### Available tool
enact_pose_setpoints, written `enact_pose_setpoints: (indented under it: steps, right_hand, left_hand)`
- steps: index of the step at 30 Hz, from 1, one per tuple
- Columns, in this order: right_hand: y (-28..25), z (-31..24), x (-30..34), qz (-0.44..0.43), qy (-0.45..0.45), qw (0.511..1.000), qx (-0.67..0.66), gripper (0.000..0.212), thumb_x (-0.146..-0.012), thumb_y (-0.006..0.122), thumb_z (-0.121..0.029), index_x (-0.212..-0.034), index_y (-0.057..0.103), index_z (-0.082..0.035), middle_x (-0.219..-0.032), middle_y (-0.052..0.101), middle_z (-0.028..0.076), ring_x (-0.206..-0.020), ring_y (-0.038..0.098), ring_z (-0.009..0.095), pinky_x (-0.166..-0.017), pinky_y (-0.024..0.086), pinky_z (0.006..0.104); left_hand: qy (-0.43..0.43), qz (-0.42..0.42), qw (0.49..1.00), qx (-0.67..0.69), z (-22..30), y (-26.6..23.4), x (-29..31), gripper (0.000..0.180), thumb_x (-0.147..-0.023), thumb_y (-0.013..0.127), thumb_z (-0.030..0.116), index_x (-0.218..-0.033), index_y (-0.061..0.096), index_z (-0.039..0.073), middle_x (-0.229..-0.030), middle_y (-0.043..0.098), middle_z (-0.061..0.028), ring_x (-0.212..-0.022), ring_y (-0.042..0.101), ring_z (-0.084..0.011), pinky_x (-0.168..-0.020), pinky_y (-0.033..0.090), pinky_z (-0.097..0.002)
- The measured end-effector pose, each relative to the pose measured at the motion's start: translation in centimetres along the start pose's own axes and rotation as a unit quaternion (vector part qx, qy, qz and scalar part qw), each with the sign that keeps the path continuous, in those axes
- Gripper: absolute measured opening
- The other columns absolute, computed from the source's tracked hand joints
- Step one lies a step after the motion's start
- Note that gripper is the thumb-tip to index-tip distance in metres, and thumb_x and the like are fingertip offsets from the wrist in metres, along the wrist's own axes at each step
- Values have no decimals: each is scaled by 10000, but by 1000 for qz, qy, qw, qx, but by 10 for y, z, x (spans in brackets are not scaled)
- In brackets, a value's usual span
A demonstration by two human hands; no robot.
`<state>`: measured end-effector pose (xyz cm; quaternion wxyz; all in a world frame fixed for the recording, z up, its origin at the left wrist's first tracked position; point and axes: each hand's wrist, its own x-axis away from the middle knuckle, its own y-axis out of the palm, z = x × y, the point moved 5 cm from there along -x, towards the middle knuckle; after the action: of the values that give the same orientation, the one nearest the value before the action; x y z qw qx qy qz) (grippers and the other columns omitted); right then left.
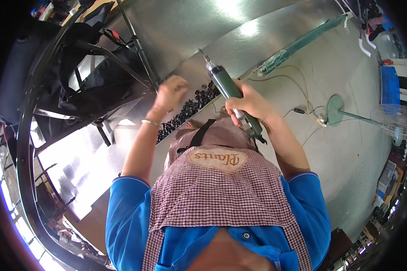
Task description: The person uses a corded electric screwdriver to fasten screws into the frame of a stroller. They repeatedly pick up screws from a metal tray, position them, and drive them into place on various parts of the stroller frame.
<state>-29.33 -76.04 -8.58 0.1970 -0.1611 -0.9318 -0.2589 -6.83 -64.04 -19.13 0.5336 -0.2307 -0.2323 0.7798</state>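
Note:
My right hand (254, 103) is wrapped round a dark green electric screwdriver (226, 83). Its metal bit points up and away to the left, over the metal tabletop (181, 27). My left hand (171, 94), a little blurred, has its fingers curled in; whatever they pinch is too small to make out. Close beside that hand is the lower end of a black tube frame (139, 56), with black fabric (108, 77) slung on it. Small black plastic parts (191, 108) lie heaped along the table's near edge, between my hands.
A large bent black tube (26, 149) curves down my left side. To the right, a green bar (309, 39) partly wrapped in clear plastic runs along the far side. A pale cable (306, 86) trails across the floor near a fan's green round base (334, 109). Blue bins (390, 83) stand farther right.

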Motion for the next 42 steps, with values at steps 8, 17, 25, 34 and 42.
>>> enact_pose_setpoints:
  steps: [8, 17, 25, 34, 42]
  right_hand:
    - [-17, 40, 10, -6, 50, 998, 30, 822, -778, 806, -145, -1437, 337, 2, -807, 560, 70, -562, 604, 160, -477, 512, 291]
    - [-3, 36, 4, -51, -75, 970, 225, 1047, -619, 928, -383, -1417, 393, 34, -1324, 540, 146, -1232, 515, 240, -1054, 396, 359]
    - [12, 26, -2, -84, -57, 974, 203, 1041, -614, 938, -332, -1424, 385, 17, -1165, 567, 100, -1038, 556, 192, -905, 438, 327]
    - [31, 17, 9, -153, 118, 978, -80, 574, -707, 743, -104, -1207, 484, 7, -770, 587, 95, -528, 595, 166, -477, 489, 293]
    - [45, 20, -8, -159, 25, 986, -46, 719, -699, 833, -309, -1241, 446, -36, -764, 602, 116, -500, 596, 196, -442, 481, 297]
  left_hand:
    - [69, -46, 986, -146, -32, 66, -6, 115, -826, 672, 39, -938, 699, 48, -888, 657, -57, -834, 644, -190, -693, 517, -295]
    - [-265, 27, 723, 638, 22, 10, -14, 133, -1000, 528, 97, -1048, 584, -14, -1017, 641, -138, -942, 634, -258, -899, 524, -383]
    - [-213, 35, 703, 677, 53, -19, -10, 105, -996, 543, 109, -990, 588, 14, -963, 653, -130, -912, 654, -254, -887, 532, -400]
    - [-115, 9, 834, 540, 59, -45, -15, 56, -978, 559, 71, -965, 582, 22, -957, 643, -124, -940, 646, -244, -892, 531, -396]
    - [-172, 23, 883, 436, 66, -91, -32, 242, -980, 567, 90, -1192, 553, -26, -1014, 646, -131, -902, 659, -210, -819, 546, -345]
